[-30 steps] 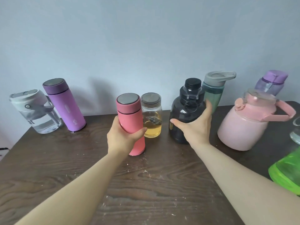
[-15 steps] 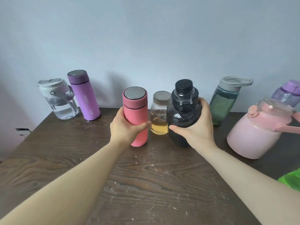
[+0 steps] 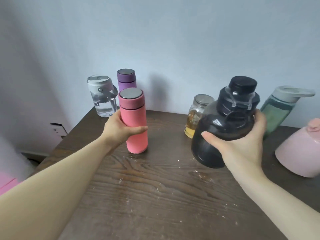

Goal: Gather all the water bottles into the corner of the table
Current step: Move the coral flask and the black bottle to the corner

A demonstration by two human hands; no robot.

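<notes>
Both forearms reach forward over the dark wood table [image 3: 155,201]. The right hand [image 3: 242,146] is wrapped around the black jug [image 3: 223,125], thumb on its near face, fingers around its right side; the jug tilts to the left, and whether its base touches the table cannot be told. The left hand [image 3: 119,130] grasps the coral flask [image 3: 134,122] about mid-body, thumb across the front. The flask leans slightly, base at or just above the tabletop. The two held bottles are well apart, flask left of centre, jug right of centre.

At the right edge, partly cut off, sits a pink jug [image 3: 297,153]. Behind the black jug stands a glass jar [image 3: 195,115] with amber liquid; right of the hand, a teal bottle [image 3: 277,110] with a grey lid.

In the far left corner stand a purple flask [image 3: 126,79], directly behind the coral one, and a clear bottle [image 3: 101,97] beside it.
</notes>
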